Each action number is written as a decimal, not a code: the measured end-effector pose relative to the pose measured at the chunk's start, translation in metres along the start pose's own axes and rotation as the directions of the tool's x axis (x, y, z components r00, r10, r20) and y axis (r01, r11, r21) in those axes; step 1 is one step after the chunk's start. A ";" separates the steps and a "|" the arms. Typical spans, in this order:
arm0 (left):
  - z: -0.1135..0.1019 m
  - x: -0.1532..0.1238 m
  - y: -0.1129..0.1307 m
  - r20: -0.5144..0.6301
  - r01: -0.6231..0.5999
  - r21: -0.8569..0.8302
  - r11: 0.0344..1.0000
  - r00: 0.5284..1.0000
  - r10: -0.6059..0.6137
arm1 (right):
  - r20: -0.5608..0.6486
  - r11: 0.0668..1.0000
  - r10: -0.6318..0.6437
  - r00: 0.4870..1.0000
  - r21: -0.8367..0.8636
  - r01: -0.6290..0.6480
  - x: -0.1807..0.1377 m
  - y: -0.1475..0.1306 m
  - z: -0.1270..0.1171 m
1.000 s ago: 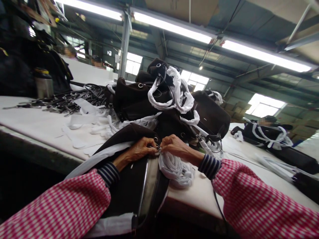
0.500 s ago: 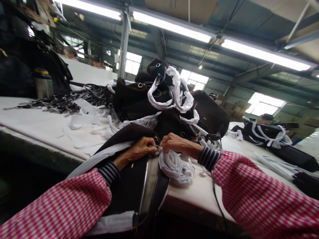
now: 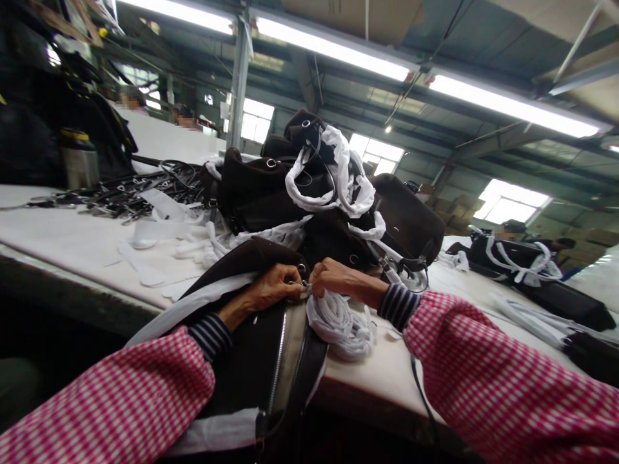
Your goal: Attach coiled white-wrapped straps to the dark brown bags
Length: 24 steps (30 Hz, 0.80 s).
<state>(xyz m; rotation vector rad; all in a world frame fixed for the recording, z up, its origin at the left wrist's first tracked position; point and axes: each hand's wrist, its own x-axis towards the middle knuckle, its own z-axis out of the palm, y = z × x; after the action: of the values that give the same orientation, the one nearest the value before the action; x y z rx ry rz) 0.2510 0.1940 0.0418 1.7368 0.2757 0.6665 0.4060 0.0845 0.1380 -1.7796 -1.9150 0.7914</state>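
A dark brown bag [image 3: 246, 361] lies tilted at the table's front edge, its long metal zipper [image 3: 279, 361] facing me. My left hand [image 3: 278, 283] is closed in a pinch on the bag near the zipper's far end. Opposite it, almost touching, my right hand [image 3: 331, 277] pinches the end of a coiled strap wrapped in white paper [image 3: 341, 325]. Small metal hardware shows between the fingertips, too small to make out exactly. The coil rests beside the bag, below my right hand. White wrapping also covers the bag's handle [image 3: 213, 296].
Behind my hands, dark bags [image 3: 271, 193] with white-wrapped handles are piled on the white table [image 3: 72, 225]. Black straps with metal clips [image 3: 145, 193] lie at the left, near a bottle [image 3: 80, 161]. More bags [image 3: 522, 264] lie at the right. Other people are farther back.
Both hands stay pinched in nearly the same place. My right forearm has shifted slightly left, and the whole view has moved a little.
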 end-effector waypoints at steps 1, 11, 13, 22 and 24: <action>0.000 0.000 0.000 -0.005 -0.003 0.003 1.000 1.000 0.003 | -0.004 1.000 0.006 1.000 0.008 -0.006 -0.001 0.000 0.000; -0.001 0.001 -0.001 -0.032 0.001 0.007 1.000 0.999 -0.001 | -0.184 0.966 0.108 0.977 -0.215 -0.147 0.016 0.014 0.005; -0.001 0.000 -0.001 -0.034 0.004 0.011 1.000 0.999 -0.004 | -0.172 0.964 0.100 0.980 -0.227 -0.138 0.016 0.013 0.004; -0.002 0.000 -0.002 -0.038 -0.007 0.058 0.998 0.999 0.010 | -0.183 0.982 0.104 0.978 -0.136 -0.130 0.019 0.020 0.006; -0.002 -0.001 -0.001 -0.034 -0.011 0.067 0.998 0.999 0.014 | -0.180 0.984 0.099 0.979 -0.129 -0.123 0.019 0.020 0.009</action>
<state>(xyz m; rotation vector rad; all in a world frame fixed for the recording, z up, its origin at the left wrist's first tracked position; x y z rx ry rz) 0.2494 0.1957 0.0405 1.7927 0.3145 0.7042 0.4136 0.1026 0.1166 -1.9842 -1.8090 0.5289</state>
